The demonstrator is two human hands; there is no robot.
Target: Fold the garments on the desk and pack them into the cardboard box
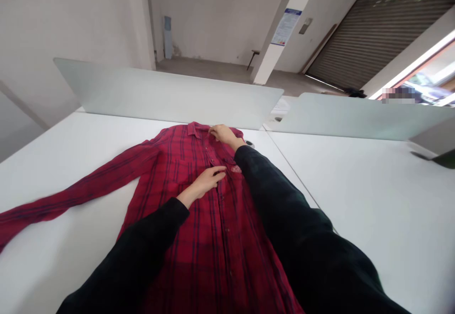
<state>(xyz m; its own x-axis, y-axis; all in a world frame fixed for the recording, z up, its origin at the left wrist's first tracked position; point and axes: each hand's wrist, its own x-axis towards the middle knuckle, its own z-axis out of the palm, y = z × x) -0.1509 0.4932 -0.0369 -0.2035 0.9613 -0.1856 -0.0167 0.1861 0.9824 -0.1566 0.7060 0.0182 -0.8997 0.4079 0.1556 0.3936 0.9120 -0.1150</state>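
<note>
Right hand (223, 135) pinching the placket (206, 144) of the red plaid shirt (213, 252) at the collar, left hand (202, 184) lying open on the chest, one sleeve (71, 190) spread across the counter (362, 210)!

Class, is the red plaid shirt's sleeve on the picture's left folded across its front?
No, the sleeve of the red plaid shirt lies stretched out sideways on the white table.

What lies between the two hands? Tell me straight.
In the head view, the button placket of the red plaid shirt runs between the left hand and the right hand; nothing else lies there.
</note>
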